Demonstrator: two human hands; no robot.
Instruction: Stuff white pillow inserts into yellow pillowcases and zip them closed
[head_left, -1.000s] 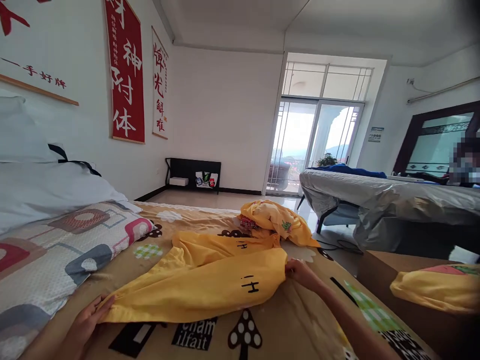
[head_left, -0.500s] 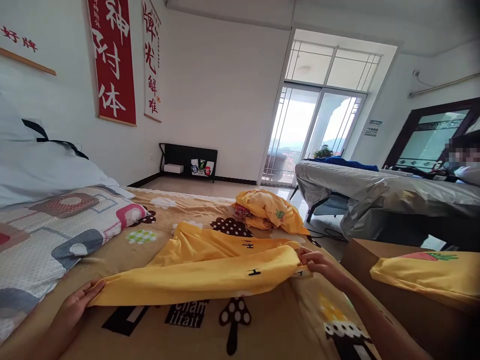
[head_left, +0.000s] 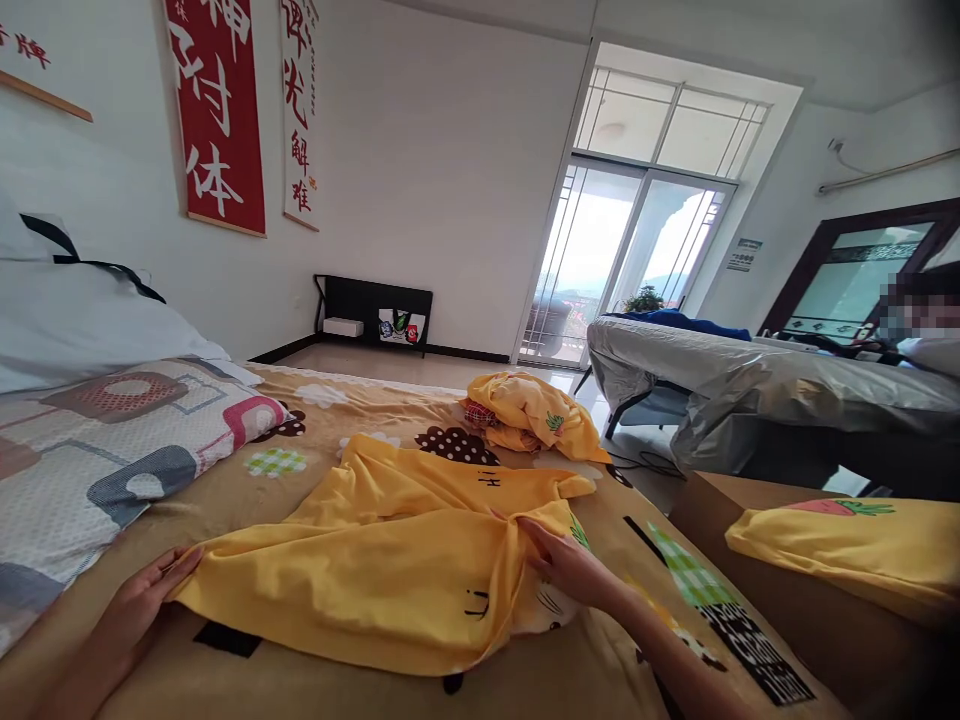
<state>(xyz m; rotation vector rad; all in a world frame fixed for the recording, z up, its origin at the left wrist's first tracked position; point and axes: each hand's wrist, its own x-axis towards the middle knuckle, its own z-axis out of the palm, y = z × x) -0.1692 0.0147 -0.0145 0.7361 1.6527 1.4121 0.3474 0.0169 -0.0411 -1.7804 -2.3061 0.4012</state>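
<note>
A yellow garment (head_left: 360,575) with small dark "Hi" lettering lies spread across the bed, creased and partly doubled; its exact cut is hard to tell. At its near left corner, my left hand (head_left: 154,590) pinches the edge between thumb and fingers. My right hand (head_left: 566,560) grips the cloth toward the right end, where the fabric bunches and folds. Below that hand, a paler part with a printed face and a green leaf print shows. The fingertips of my right hand are partly hidden in the fold.
A crumpled yellow clothing pile (head_left: 536,415) lies farther back on the patterned bedsheet (head_left: 337,690). A patterned pillow (head_left: 150,430) is at left. Right of the bed, a cardboard box (head_left: 810,590) bears folded yellow cloth (head_left: 855,540). Beyond is a covered table (head_left: 787,375), with a person behind it.
My right hand has moved left and slightly nearer, bringing the garment's right end inward. The near layer now hangs lower and wider toward me. My left hand keeps its hold.
</note>
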